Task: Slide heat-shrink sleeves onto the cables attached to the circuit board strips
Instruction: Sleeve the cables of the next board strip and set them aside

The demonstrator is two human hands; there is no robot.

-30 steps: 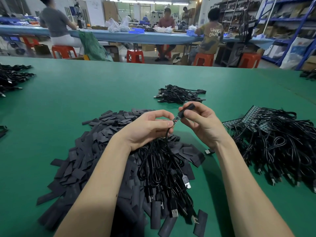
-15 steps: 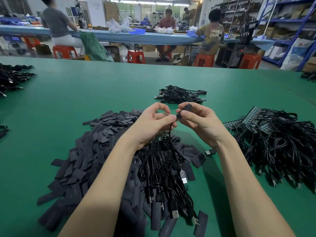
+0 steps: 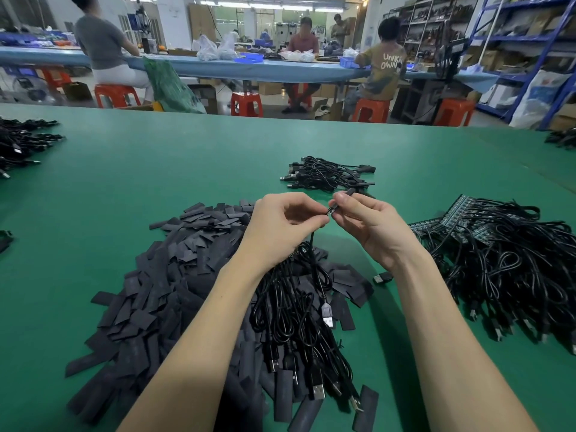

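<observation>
Two hands (image 3: 330, 222), sleeve (image 3: 343, 199) seemingly angled up-right, cable (image 3: 313, 244) hanging

Heat-shrink sleeve (image 3: 342, 199): a short black tube, held raised above the bench and tilted up to the right, with the end of a black cable (image 3: 312, 244) meeting its lower left opening. That cable hangs down into a tangled bundle of cables (image 3: 299, 319) (USB plugs visible at the near ends) lying on the loose sleeve pile (image 3: 162, 285): flat, dark grey pieces, heaped left of centre. Circuit board strips (image 3: 464, 210): dark boards with cables attached, lying in a heap at the right. A smaller cable bundle (image 3: 324, 174) lies farther back.
</observation>
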